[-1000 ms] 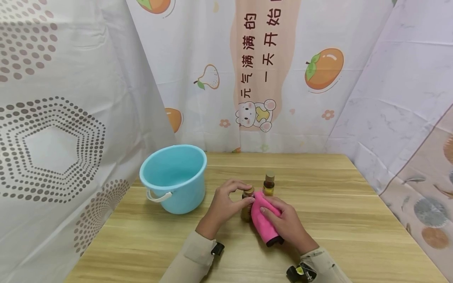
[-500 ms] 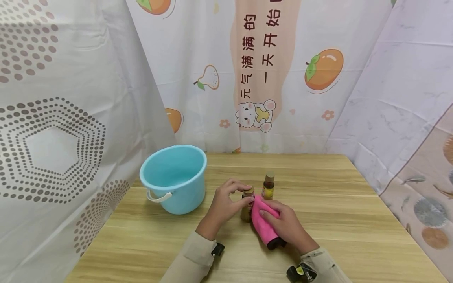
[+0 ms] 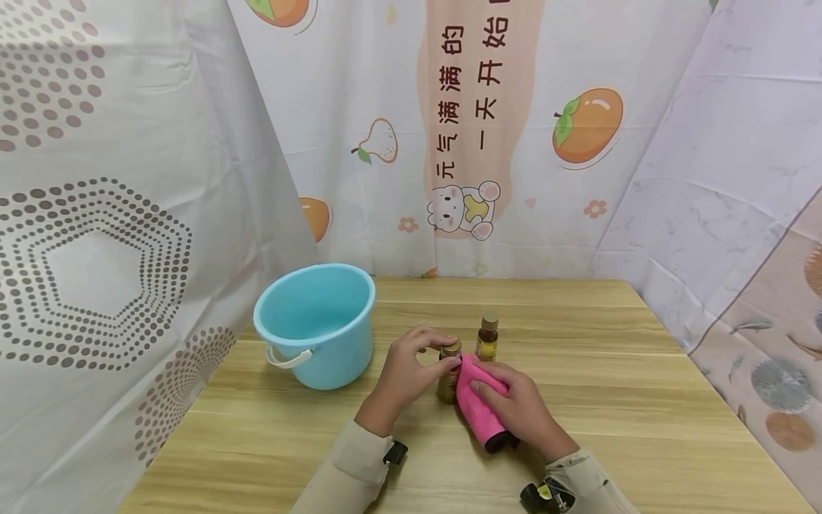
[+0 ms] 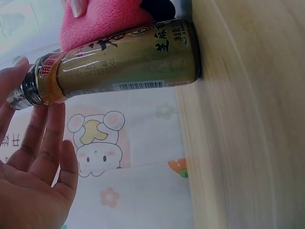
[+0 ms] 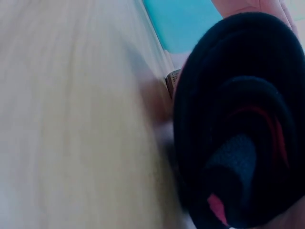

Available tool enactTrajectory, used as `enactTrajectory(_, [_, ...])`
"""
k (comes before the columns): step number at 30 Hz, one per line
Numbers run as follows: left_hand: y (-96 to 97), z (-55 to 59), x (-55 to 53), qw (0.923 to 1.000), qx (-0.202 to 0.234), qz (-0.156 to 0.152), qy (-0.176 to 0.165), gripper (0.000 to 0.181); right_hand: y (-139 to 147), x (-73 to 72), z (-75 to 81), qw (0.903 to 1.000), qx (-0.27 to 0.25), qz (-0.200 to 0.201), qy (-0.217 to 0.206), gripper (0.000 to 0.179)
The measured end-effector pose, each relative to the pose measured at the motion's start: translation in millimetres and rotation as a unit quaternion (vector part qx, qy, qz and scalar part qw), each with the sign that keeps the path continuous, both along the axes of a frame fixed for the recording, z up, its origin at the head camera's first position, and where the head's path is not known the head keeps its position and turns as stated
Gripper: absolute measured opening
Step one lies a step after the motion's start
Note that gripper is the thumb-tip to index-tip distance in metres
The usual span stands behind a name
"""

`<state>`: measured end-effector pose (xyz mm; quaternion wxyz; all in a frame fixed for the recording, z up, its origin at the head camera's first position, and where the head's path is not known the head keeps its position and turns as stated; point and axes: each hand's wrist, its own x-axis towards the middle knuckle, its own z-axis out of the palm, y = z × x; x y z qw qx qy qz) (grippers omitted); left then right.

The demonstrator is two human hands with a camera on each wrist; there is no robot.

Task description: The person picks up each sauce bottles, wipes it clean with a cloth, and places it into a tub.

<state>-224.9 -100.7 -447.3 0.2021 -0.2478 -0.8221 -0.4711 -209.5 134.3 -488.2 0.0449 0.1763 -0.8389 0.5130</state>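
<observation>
A sesame oil bottle [image 3: 447,389] with a gold label stands upright on the wooden table. My left hand [image 3: 407,371] pinches it at the cap and neck; in the left wrist view the thumb and forefinger are at the neck, the other fingers extended. My right hand [image 3: 523,407] grips a bunched pink cloth [image 3: 477,407] with a black edge against the bottle's right side. The left wrist view shows the cloth [image 4: 102,24] lying along the bottle [image 4: 128,64]. Dark rolled folds of the cloth [image 5: 228,62] fill much of the right wrist view.
Just behind the cloth stands a second capped bottle [image 3: 486,346] with a yellow label, its base partly hidden. A light blue bucket [image 3: 334,357] with a white handle [image 3: 289,358] is on the left of the table [image 3: 597,400]. Printed curtains [image 3: 359,235] hang around the table.
The right hand and cloth have shifted slightly down along the bottle, showing more of the rear bottle's label. The left hand has stayed at the neck.
</observation>
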Motion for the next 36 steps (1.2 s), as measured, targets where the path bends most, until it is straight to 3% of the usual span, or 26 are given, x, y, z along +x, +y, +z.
enactTrajectory(16, [-0.2, 0.9, 0.8, 0.9998, 0.0, -0.011, 0.018, 0.027, -0.8, 2.2, 3.3, 0.9959, -0.058, -0.003, 0.07, 0.039])
enactTrajectory(24, [0.2, 2.3, 0.9, 0.9999, 0.001, -0.011, -0.008, 0.026, -0.8, 1.3, 1.8, 0.9908, -0.101, -0.003, 0.09, 0.04])
enactTrajectory(36, [0.6, 2.4, -0.3, 0.9996, 0.012, -0.022, -0.016, 0.025, -0.8, -0.7, -0.3, 0.9966, -0.033, -0.008, 0.074, 0.039])
